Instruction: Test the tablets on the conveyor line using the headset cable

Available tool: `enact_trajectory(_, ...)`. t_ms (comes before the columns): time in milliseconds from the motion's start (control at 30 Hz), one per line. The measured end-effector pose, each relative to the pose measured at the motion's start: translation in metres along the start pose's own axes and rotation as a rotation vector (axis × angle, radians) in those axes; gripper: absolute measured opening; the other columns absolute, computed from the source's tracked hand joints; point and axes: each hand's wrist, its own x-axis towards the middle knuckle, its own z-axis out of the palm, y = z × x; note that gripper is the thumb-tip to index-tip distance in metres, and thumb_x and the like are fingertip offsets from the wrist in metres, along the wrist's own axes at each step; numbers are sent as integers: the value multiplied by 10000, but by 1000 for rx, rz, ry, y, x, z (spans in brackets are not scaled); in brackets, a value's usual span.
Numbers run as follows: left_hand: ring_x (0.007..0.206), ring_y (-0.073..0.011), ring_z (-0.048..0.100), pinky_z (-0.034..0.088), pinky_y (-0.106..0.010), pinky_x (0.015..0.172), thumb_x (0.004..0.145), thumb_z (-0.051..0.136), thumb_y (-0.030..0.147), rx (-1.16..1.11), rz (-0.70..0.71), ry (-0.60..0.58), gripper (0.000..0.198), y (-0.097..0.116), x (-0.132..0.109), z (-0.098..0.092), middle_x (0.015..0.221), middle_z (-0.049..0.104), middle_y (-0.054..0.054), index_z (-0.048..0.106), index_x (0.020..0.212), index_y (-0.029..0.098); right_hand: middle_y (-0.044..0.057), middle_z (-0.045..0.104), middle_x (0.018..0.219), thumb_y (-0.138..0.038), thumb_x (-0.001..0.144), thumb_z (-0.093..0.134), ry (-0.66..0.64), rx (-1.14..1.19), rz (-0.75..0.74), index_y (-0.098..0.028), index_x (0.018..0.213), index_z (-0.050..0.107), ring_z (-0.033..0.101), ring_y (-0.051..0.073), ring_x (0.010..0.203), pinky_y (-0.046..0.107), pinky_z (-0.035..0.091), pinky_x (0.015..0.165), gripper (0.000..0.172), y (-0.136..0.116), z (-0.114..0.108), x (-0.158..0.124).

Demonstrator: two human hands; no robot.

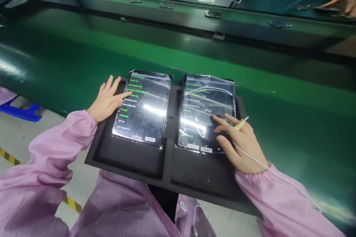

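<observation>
Two tablets with film over their lit screens lie side by side in a black tray [167, 176]. Each screen lists lines of green and white text. My left hand [107, 100] is open at the edge of the left tablet [144, 118], its index finger stretched over the list. Over the lower right part of the right tablet [194, 118] is my right hand [241, 142], fingers spread. A yellow plug-like piece [240, 123] with a thin pale tip is tucked between its fingers. From that hand a white cord [258, 161] runs along the sleeve.
The tray rests partly on the edge of a green work surface [55, 70] and over my lap. Beyond runs a dark ledge [180, 33] with small dark pieces. Co-workers' hands [347, 2] and blue sleeves show behind it. A blue stool [25, 111] stands left.
</observation>
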Motion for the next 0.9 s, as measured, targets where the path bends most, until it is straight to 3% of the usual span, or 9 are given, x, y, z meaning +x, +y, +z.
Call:
enact_trajectory(167,1525,-381,-24,129,-672,1177,1018,124,549,22,-54,34,572,-2,5,3,1675,36,24,429,1470,377,158,640,1288,-325,992,389,40,-10,55,-208,976,558,505,397,1291,584,395,988,206,4,3,-1)
enact_trajectory(333,1527,-370,-27,125,-668,1178,1002,134,597,-30,-37,97,637,1,-7,6,1670,82,-47,294,1543,301,173,626,1307,-315,975,435,39,-39,-42,-196,982,569,519,384,1278,557,370,1006,179,-2,-1,-1)
enact_trajectory(533,1533,-343,0,67,-621,1210,1023,267,517,-78,244,70,463,9,-40,3,1657,-8,116,566,1358,401,61,749,1070,-300,947,489,-9,-26,-250,-253,829,554,611,314,1138,525,305,1062,143,-9,-9,-3)
enact_trajectory(633,1533,-341,40,89,-603,1216,1013,331,509,-86,285,37,416,9,-48,1,1651,-12,134,620,1295,411,51,746,1088,-284,951,447,-3,-40,-170,-261,847,572,616,320,1129,546,311,1050,164,-8,-9,-3)
enact_trajectory(767,1531,-350,26,104,-634,1203,1022,295,497,-55,155,48,435,5,-43,2,1653,17,112,559,1357,413,86,722,1156,-304,956,409,49,-68,13,-250,869,602,592,359,1181,592,343,1031,219,-5,-5,-1)
enact_trajectory(900,1530,-355,-13,93,-664,1191,1024,210,538,-47,65,44,498,3,-29,4,1660,14,95,484,1420,408,136,704,1180,-341,979,373,93,-109,94,-216,873,601,581,386,1197,625,399,987,281,-3,-2,1)
